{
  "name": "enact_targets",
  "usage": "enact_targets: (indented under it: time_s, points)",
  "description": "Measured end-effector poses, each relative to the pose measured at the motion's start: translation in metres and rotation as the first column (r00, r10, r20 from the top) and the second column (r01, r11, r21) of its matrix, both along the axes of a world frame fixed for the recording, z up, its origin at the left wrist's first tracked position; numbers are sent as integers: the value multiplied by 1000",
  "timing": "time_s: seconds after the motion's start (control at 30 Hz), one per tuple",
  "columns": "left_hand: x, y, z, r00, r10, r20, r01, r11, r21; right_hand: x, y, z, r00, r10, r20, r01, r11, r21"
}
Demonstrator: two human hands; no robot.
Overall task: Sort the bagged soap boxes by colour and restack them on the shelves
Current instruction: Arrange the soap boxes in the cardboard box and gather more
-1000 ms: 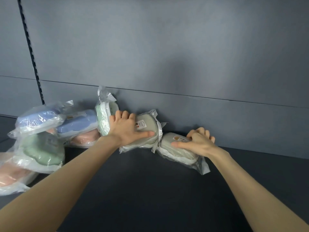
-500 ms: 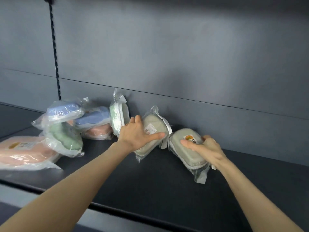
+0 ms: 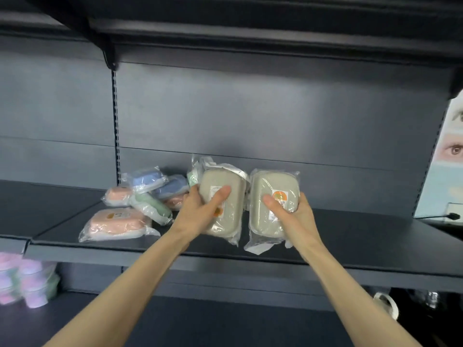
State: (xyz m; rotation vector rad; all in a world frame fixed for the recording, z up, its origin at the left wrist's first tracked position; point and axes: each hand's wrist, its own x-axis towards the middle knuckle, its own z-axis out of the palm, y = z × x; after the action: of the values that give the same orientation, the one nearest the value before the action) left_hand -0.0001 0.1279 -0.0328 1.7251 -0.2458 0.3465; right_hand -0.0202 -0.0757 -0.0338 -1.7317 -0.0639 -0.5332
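My left hand (image 3: 198, 209) grips one beige bagged soap box (image 3: 225, 181), thumb across its labelled face. My right hand (image 3: 293, 214) grips a second beige bagged soap box (image 3: 265, 219) the same way. Both boxes are held side by side, lifted above the dark shelf (image 3: 350, 249). Behind my left hand a pale green bagged box (image 3: 193, 177) stands on edge. To the left lies a mixed pile: two blue boxes (image 3: 146, 178), a green box (image 3: 150, 205), and pink boxes (image 3: 116, 222), all in clear bags.
The shelf back panel (image 3: 275, 116) rises behind, with a slotted upright (image 3: 115, 126) at left and another shelf (image 3: 250, 33) overhead. On the lower shelf at left stand pastel containers (image 3: 27, 284). A poster (image 3: 448, 151) borders the right side.
Both hands have lifted the two beige boxes off the shelf and turned their faces toward me. The view has pulled back and down, showing the shelf edge and the lower shelf.
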Motion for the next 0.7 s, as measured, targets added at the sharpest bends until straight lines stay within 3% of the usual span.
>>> enact_targets:
  time_s: [0.2,0.43,0.57,0.7]
  points:
    - [-88,39,7,992,104,68,-96,989,-113,-86,44,8,992,16,129,-16,1000,1]
    - [-197,92,-14,957,240,160,-233,971,-61,-170,100,-4,988,77,135,-77,997,-8]
    - [-261,136,-47,941,322,106,-320,947,-41,-218,143,-38,983,153,103,-156,987,25]
    - [-319,187,-81,954,299,-18,-299,954,-29,-259,192,-73,969,244,33,-245,967,66]
